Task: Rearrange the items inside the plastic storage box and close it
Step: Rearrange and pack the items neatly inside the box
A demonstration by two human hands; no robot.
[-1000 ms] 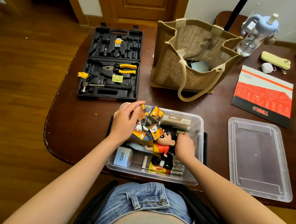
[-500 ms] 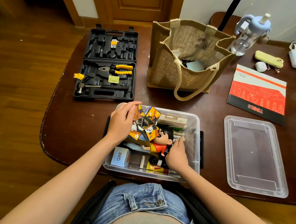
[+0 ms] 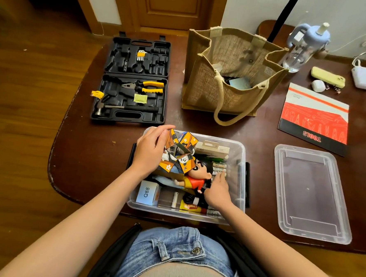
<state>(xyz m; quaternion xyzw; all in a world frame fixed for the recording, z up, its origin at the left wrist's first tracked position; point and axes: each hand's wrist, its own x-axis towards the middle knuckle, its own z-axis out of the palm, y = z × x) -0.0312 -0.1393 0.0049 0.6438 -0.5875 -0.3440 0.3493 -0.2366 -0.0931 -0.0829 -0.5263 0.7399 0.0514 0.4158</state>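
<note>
The clear plastic storage box [image 3: 243, 163] stands open at the table's near edge. Its clear lid [image 3: 311, 193] lies flat on the table to the right. My left hand [image 3: 149, 151] grips an orange folding cube puzzle [image 3: 181, 153] over the box's far left corner. My right hand [image 3: 217, 191] is inside the box, its fingertips on the lowest of a row of batteries [image 3: 219, 165]; a grip cannot be made out. A cartoon boy figure [image 3: 194, 179] lies between my hands. A white Q88 box [image 3: 147, 193], a black cable [image 3: 190, 198], a yellow tube [image 3: 191, 207] and a white carton [image 3: 212, 149] also lie inside.
An open black tool case [image 3: 134, 81] lies at the far left. A jute bag [image 3: 230, 77] stands behind the box. A red TOOLS booklet [image 3: 314, 118], a water bottle [image 3: 303, 47], a yellow phone [image 3: 328, 77] and a white charger [image 3: 362, 77] sit at the far right.
My right hand drew back from the far batteries toward me, and a row of batteries now shows beyond its fingers. My left hand keeps holding the cube puzzle in place.
</note>
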